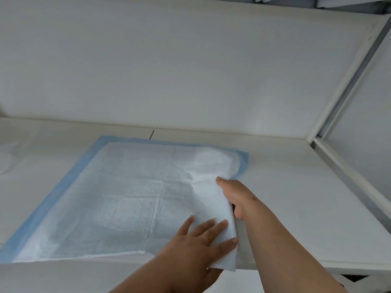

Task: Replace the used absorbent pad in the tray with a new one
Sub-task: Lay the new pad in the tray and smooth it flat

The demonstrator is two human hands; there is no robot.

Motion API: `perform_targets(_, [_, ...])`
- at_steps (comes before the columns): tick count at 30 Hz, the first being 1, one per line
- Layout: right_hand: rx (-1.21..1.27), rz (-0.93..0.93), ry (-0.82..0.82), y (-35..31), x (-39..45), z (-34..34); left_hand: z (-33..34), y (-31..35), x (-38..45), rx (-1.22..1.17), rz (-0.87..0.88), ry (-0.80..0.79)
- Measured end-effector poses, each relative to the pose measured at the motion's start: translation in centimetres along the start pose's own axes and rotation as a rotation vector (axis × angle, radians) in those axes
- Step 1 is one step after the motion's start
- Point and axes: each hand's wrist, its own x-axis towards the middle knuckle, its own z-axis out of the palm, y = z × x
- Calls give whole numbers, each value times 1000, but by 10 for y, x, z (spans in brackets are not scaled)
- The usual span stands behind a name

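Observation:
A large absorbent pad [127,197], white with a blue border, lies spread on the white surface [296,197] in the lower left of the head view. Its right edge is lifted and folded upward. My right hand [234,195] grips that raised edge from the right side, thumb on top. My left hand [196,244] holds the pad's near right corner, fingers spread over the top and thumb underneath. The pad's near edge reaches the front edge of the surface. No separate tray rim shows in this view.
A white back wall [169,70] rises behind the surface. A white-framed panel [342,98] closes off the right side. A short dark mark [152,133] sits at the seam behind the pad.

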Motion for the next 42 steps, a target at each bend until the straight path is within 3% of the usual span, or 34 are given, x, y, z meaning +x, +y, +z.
perform_targets(3, [-23,-69,77,1,4,6,-8,0,2,-214,-67,-74])
perform_targets(6, [-87,-156,171,4,2,10,-15,-7,7,-444,-215,83])
perform_targets(8, [-89,-155,136,4,-3,11,-21,-15,15,-602,-309,192])
perform_targets(11, [-224,-228,92,0,-14,9,-27,-28,29,-662,-426,277])
perform_targets(17, [-811,-613,34,-17,-36,11,-51,-45,55,-840,-631,524])
perform_targets(23, [-1162,-712,-178,-21,-63,18,-76,-72,50,-905,-754,907])
perform_targets(26, [-1252,-754,-233,-14,-64,24,-84,-100,33,-859,-860,972])
perform_targets(30, [-1153,-639,-332,-8,-56,29,-79,-141,7,-905,-920,922])
perform_targets(35, [-696,-400,-361,-10,-46,23,-74,-157,-27,-1031,-1028,1039])
perform_targets(42, [-735,-304,-392,-11,-59,46,-82,-173,-88,-654,-1119,1172])
